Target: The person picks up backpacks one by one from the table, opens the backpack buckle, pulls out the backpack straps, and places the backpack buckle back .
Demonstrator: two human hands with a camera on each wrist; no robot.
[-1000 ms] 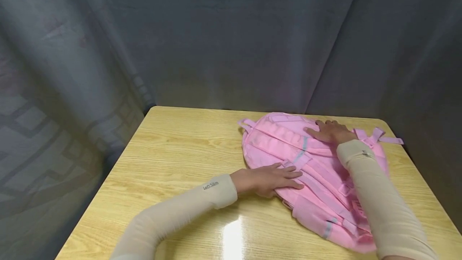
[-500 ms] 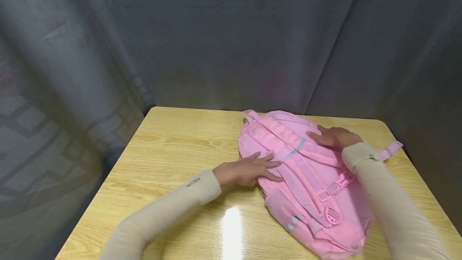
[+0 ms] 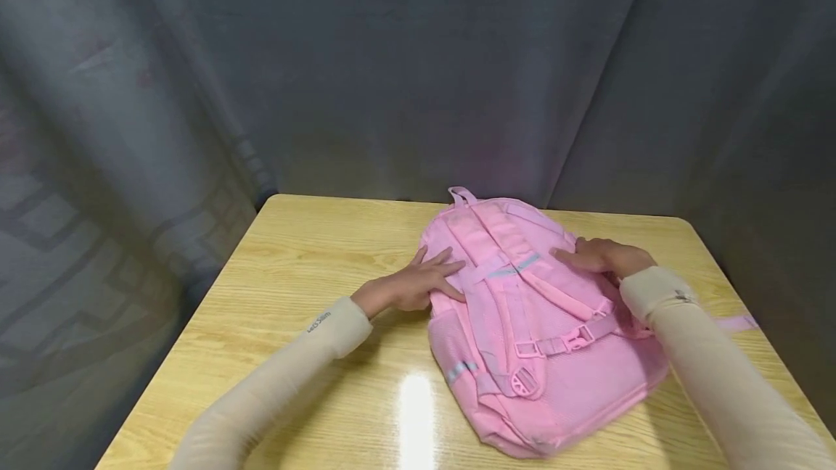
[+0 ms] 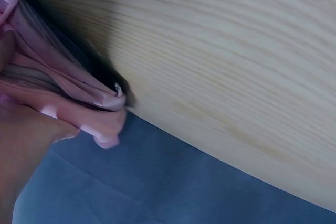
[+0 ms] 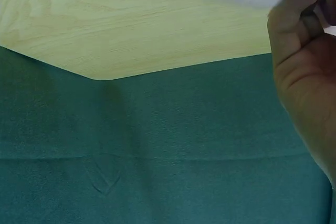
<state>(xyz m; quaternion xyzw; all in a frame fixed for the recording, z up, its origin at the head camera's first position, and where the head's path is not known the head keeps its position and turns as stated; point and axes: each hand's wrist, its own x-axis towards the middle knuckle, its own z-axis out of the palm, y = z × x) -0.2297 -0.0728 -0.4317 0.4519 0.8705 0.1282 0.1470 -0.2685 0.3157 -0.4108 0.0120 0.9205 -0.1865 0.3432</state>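
A pink backpack (image 3: pixel 542 296) lies on the table in the head view, its shoulder straps and buckles facing up and its top loop toward the back edge. My left hand (image 3: pixel 418 283) rests on its left side with fingers spread and fairly straight. In the left wrist view, part of that hand (image 4: pixel 26 145) lies against the folded pink fabric (image 4: pixel 68 85). My right hand (image 3: pixel 604 256) holds the right edge, thumb on top. Curled fingers of the right hand (image 5: pixel 304 51) appear in the right wrist view; what lies inside them is mostly out of frame.
The wooden table (image 3: pixel 313 260) extends left of the backpack. A loose pink strap end (image 3: pixel 736 323) sticks out to the right, beyond the right forearm. Dark grey curtain (image 3: pixel 405 78) hangs behind the table and along both sides.
The backpack has turned on the table, its lower end swinging left and its top loop moving slightly right. My left hand has moved left and up with it; the right hand has shifted slightly.
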